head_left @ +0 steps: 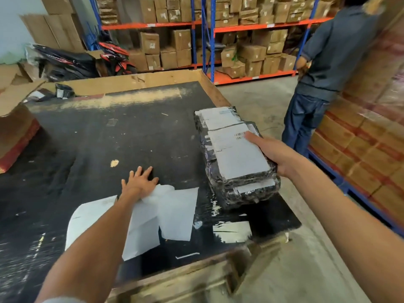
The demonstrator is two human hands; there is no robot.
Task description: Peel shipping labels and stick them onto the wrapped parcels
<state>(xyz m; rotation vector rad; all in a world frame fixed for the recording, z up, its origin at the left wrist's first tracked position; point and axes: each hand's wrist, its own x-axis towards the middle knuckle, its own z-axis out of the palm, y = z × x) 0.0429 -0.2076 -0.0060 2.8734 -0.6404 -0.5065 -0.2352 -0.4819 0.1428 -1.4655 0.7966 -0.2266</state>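
Note:
A stack of black wrapped parcels (238, 189) lies at the right side of the black-topped table (109, 136). White shipping labels (238, 158) cover the top parcel. My right hand (273, 152) grips the stack's right side, thumb pressed on the top label near a barcode. Flat on the table, my left hand (140, 182) has its fingers spread, its heel on the far edge of loose white label sheets (172, 213). A further parcel (218, 119) lies behind the stack.
A person in a dark shirt and jeans (317, 84) stands at the right beside stacked cartons (367, 138). An open cardboard box (13, 127) sits at the table's left. Shelving with boxes (218, 40) fills the back. Label scraps (231, 231) lie near the front edge.

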